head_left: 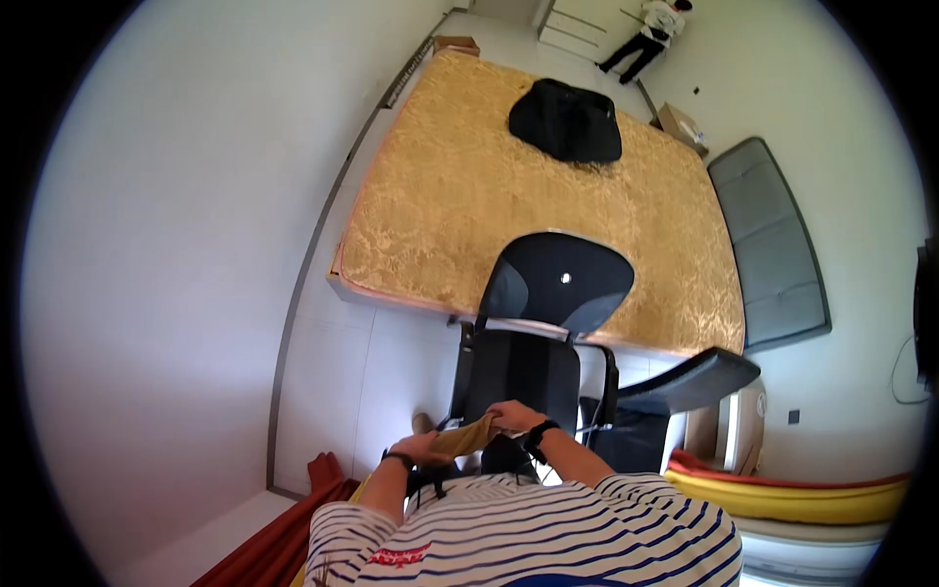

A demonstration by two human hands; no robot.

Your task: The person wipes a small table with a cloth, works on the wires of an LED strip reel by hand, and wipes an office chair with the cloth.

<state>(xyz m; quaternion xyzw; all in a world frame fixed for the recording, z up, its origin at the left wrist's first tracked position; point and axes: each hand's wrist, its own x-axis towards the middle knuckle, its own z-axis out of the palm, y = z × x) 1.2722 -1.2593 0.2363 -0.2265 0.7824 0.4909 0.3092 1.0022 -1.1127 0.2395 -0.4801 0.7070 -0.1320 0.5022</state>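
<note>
A tan cloth [466, 439] is stretched between my two hands, low in the head view, in front of my striped shirt. My left hand [415, 449] has its fingers closed round the cloth's left end. The other end is gripped by my right hand [515, 417], which is slightly higher. Just beyond my hands stands a black office chair [523, 370], its seat towards me and its backrest against the near side of the mattress in this view. Parts of the cloth are hidden under my fingers.
A gold patterned mattress [450, 196] carries a black bag [564, 122]. A grey padded panel [773, 249] leans on the right wall. Another chair [685, 382] stands at the right. Red and yellow fabric [792, 491] lies at lower right. A person [650, 39] stands at the far wall.
</note>
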